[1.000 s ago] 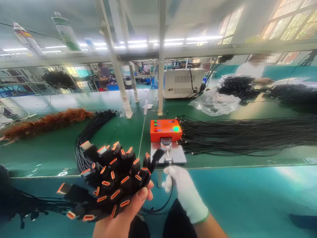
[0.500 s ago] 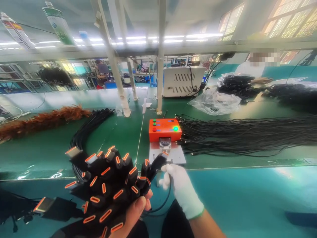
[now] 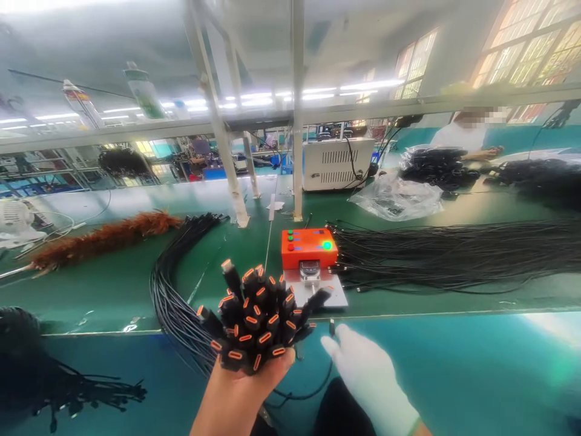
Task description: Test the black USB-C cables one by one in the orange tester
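My bare left hand is wrapped round a thick bundle of black USB-C cables, their orange-lined connector tips fanned upward. In a white glove, my right hand pinches one USB cable just behind its plug, to the right of the bundle; its lead curves down and left. Beyond both hands, an orange tester box with a lit green lamp stands on the bench. In front of it, a small metal socket fixture is mounted on a silver plate. The right hand is short of the plate, not touching it.
Many black cables lie along the bench at right. A brown feather duster rests at left, and another dark cable bundle hangs low left. White posts rise behind the tester. A person sits at the far right.
The cable bundle has drawn back and turned more upright in my left hand. My right hand has moved right and down, away from the bundle, with a cable plug now showing at its fingertips.
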`<state>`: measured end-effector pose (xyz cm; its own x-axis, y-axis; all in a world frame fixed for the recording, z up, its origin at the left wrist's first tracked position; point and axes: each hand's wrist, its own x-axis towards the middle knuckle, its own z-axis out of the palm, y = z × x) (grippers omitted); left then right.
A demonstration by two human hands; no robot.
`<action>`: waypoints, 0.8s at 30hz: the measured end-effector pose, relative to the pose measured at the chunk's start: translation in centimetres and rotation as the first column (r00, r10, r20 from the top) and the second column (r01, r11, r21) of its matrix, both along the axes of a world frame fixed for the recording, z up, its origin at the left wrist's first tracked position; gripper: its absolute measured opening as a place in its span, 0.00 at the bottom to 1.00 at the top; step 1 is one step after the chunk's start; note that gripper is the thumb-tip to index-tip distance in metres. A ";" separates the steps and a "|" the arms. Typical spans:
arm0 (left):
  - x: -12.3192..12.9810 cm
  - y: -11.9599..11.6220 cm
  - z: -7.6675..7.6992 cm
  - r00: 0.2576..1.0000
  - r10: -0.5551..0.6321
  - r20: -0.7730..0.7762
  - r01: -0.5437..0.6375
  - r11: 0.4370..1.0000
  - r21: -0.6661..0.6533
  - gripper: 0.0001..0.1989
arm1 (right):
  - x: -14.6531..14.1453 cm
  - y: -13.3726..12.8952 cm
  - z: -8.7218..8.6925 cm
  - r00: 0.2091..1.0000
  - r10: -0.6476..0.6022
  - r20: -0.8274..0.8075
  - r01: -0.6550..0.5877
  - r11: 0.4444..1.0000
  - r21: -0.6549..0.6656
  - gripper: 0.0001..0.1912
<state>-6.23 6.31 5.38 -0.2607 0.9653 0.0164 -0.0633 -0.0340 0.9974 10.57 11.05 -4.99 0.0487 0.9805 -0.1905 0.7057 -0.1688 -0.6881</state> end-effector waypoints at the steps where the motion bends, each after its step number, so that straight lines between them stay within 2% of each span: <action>1: 0.2 0.1 -0.1 1.000 0.020 0.015 -0.020 1.000 -0.017 0.13 | 0.2 -0.5 1.1 0.999 -0.048 -0.013 0.049 0.995 0.089 0.17; 2: 0.5 0.2 -0.1 0.999 0.035 0.030 -0.034 0.999 -0.026 0.18 | 0.2 -1.1 2.3 0.994 -0.046 -0.097 0.064 0.978 0.197 0.19; 3: 0.8 0.3 -0.2 0.998 0.039 0.047 -0.037 0.999 -0.026 0.21 | -0.1 -1.7 3.6 0.972 0.026 -0.235 0.048 0.952 0.302 0.20; 5: 1.6 0.5 -0.3 0.997 0.021 0.077 -0.020 1.000 -0.006 0.23 | -1.2 -2.7 5.8 0.829 0.265 -0.493 -0.015 0.891 0.453 0.19; 6: 2.0 0.5 -0.4 0.996 0.012 0.090 -0.013 1.000 0.006 0.22 | -1.9 -3.2 6.6 0.741 0.334 -0.583 -0.017 0.876 0.482 0.17; 7: 2.2 0.5 -0.5 0.995 0.008 0.101 -0.010 1.000 0.015 0.22 | -2.7 -3.5 7.1 0.653 0.350 -0.672 0.014 0.882 0.472 0.15; 8: 2.3 0.5 -0.6 0.994 0.011 0.108 -0.013 1.000 0.020 0.21 | -3.5 -3.7 7.3 0.572 0.317 -0.756 0.064 0.902 0.427 0.13; 10: 2.0 0.2 -0.8 0.993 0.056 0.107 -0.058 0.998 0.012 0.19 | -4.6 -3.7 6.8 0.409 0.156 -0.899 0.194 0.948 0.253 0.10; 12: 1.3 -0.1 -0.8 0.990 0.106 0.095 -0.109 0.994 0.026 0.12 | -4.7 -3.1 5.4 0.272 -0.020 -0.962 0.288 0.956 0.061 0.11; 13: 0.8 -0.3 -0.6 0.990 0.112 0.091 -0.117 0.992 0.057 0.08 | -4.5 -2.6 4.6 0.240 -0.082 -0.967 0.318 0.948 -0.001 0.11; 14: 0.4 -0.4 -0.5 0.991 0.102 0.086 -0.111 0.989 0.099 0.04 | -4.1 -2.1 3.7 0.236 -0.121 -0.964 0.336 0.941 -0.036 0.12; 16: -0.3 -0.5 0.0 0.996 0.060 0.059 -0.070 0.981 0.183 0.04 | -3.2 -0.9 2.1 0.311 -0.137 -0.940 0.314 0.949 -0.034 0.12; 18: -0.5 -0.4 0.2 0.999 0.050 -0.017 -0.045 0.976 0.212 0.05 | -2.6 0.2 0.9 0.408 -0.094 -0.908 0.215 0.977 -0.005 0.12; 20: -0.4 -0.2 0.1 0.991 0.083 -0.107 -0.060 0.978 0.201 0.07 | -2.6 1.0 0.1 0.466 -0.070 -0.882 0.128 0.992 -0.010 0.12; 24: 0.0 0.5 -0.9 0.980 0.120 -0.157 -0.083 0.971 0.225 0.12 | -3.2 1.7 -0.5 0.470 -0.079 -0.879 0.095 0.995 -0.038 0.13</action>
